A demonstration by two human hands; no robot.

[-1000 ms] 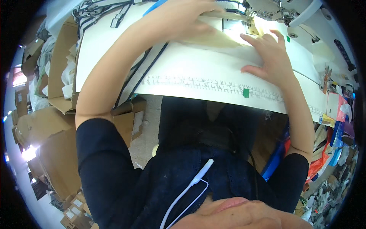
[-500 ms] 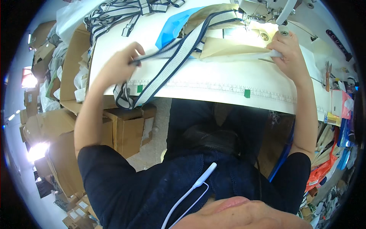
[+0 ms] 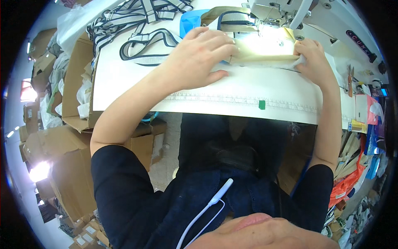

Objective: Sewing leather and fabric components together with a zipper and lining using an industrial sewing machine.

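Note:
My left hand point(image 3: 203, 58) rests palm down over the left end of a beige fabric piece point(image 3: 265, 60), open with its fingers stretched forward and thumb apart. My right hand point(image 3: 314, 62) pinches the right end of that fabric, where a whitish, thin layer shows along the near edge. The fabric lies under the lit head of a sewing machine point(image 3: 271, 16). A grey-and-navy striped strap point(image 3: 234, 18) runs to the needle area, and a loop of striped strap point(image 3: 143, 41) lies left of my left hand. Something blue point(image 3: 190, 21) sticks out behind my fingers.
A heap of striped straps with buckles point(image 3: 124, 18) lies at the far left of the white table point(image 3: 248, 89). A ruler strip point(image 3: 232, 101) follows its front edge. Scissors point(image 3: 350, 81) lie at the right. Cardboard boxes point(image 3: 62, 178) stand on the left.
My left hand has let go of the strap and moved right onto the fabric. The strap that hung over the front edge now lies looped on the table. My right hand stays on the fabric's end.

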